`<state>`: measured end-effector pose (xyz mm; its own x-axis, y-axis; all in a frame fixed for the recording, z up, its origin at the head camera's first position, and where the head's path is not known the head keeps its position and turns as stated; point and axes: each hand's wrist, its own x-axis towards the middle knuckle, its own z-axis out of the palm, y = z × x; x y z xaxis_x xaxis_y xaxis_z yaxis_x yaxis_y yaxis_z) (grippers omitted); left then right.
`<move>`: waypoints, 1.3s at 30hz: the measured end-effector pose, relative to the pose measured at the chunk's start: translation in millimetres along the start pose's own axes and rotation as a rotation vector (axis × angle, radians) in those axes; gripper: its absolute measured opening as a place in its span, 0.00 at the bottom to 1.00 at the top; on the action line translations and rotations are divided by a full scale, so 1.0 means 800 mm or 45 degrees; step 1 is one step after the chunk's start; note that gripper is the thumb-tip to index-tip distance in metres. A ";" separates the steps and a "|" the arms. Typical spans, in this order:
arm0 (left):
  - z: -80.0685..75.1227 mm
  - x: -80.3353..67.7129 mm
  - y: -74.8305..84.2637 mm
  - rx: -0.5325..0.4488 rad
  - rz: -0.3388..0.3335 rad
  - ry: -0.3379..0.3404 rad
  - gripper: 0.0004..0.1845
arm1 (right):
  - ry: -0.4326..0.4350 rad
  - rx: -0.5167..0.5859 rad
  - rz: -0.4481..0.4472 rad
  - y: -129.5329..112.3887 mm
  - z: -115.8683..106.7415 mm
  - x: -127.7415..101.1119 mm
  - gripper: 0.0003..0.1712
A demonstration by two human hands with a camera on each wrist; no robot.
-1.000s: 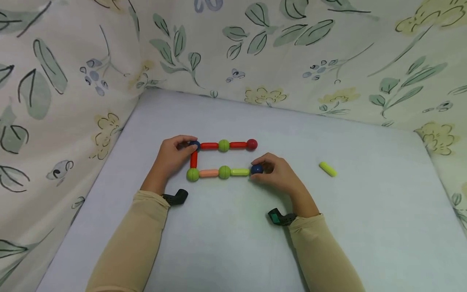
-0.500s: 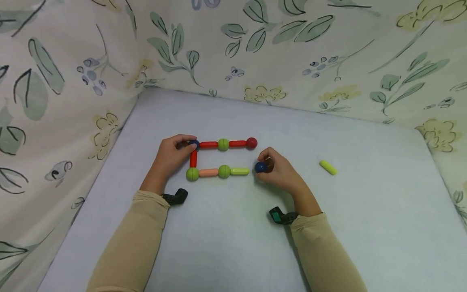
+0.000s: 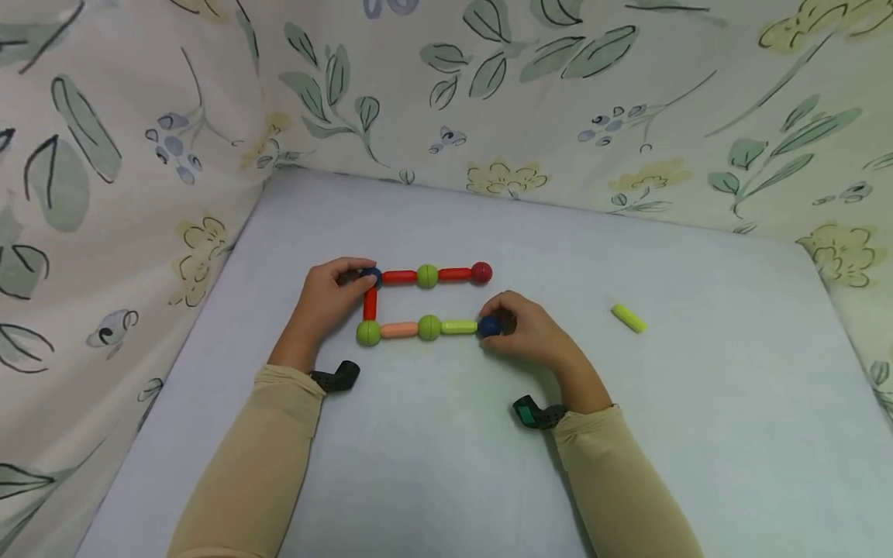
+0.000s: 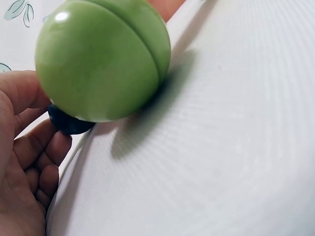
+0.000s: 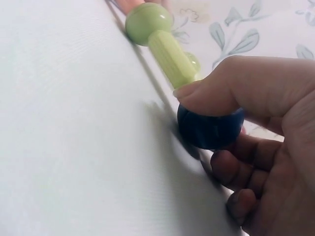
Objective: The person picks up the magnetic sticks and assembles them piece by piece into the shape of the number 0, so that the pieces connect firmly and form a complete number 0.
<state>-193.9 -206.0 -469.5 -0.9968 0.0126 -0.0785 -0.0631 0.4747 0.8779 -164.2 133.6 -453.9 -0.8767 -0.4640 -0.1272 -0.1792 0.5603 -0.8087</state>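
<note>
A chain of coloured rods and balls lies on the table as a sideways U, its gap facing right. My left hand [image 3: 333, 298] pinches the dark blue ball [image 3: 372, 276] at its upper left corner. From there a red rod [image 3: 370, 304] runs down to a green ball [image 4: 103, 59], large in the left wrist view. The upper row ends in a red ball [image 3: 481, 273]. My right hand [image 3: 526, 329] pinches another blue ball [image 5: 209, 129] between thumb and fingers. That ball touches the end of the yellow-green rod [image 5: 172, 59] in the lower row.
A loose yellow rod [image 3: 629, 318] lies on the white table [image 3: 698, 387] to the right of my right hand. Floral cloth [image 3: 502, 101] rises behind the table and along its left side.
Half a second ago the right hand held its blue ball a little away from the yellow-green rod; now ball and rod meet again. The left hand has stayed on its ball.
</note>
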 end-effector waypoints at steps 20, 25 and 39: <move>0.000 0.000 0.000 0.005 0.014 0.004 0.16 | 0.098 0.029 -0.086 0.005 0.002 0.001 0.22; 0.000 0.000 0.000 0.013 0.007 0.000 0.16 | 0.092 0.022 -0.041 0.004 0.000 0.000 0.22; 0.002 0.001 -0.003 -0.003 -0.021 -0.009 0.16 | 0.109 -0.016 -0.011 0.007 -0.005 -0.001 0.24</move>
<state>-194.5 -205.8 -472.3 -0.9953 0.0110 -0.0963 -0.0797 0.4731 0.8774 -166.4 140.0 -455.8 -0.9098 -0.4090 -0.0699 -0.1923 0.5650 -0.8023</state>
